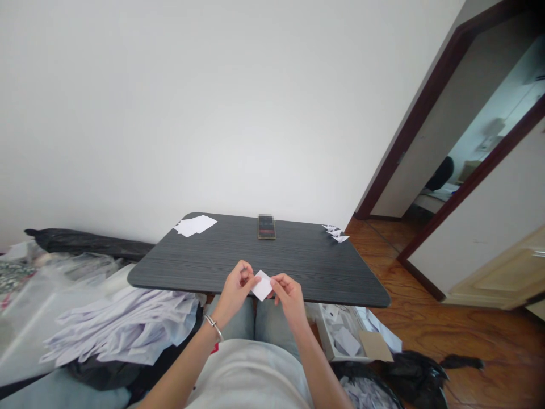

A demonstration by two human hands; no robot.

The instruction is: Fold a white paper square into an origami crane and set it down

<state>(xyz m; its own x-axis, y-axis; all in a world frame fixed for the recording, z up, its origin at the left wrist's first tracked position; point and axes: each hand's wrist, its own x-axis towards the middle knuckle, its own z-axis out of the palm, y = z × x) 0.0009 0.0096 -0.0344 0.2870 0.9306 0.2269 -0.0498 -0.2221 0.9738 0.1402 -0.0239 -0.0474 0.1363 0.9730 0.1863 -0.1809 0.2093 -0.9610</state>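
Note:
A small white paper square (261,286) is held at a tilt between my two hands, just over the front edge of the dark wood-grain table (255,267). My left hand (236,287) pinches its left corner, and my right hand (288,294) grips its right side. A phone (266,226) in a gold-edged case lies at the far edge of the table. Loose white paper sheets (195,225) lie at the far left corner, and several small folded paper triangles (335,232) sit at the far right corner.
A large heap of white paper (123,326) lies left of my knees, and a cardboard box of paper pieces (340,335) stands to the right. Black plastic bags (415,378) sit on the wooden floor (481,335). A wall stands behind the table, with a doorway (451,142) at right.

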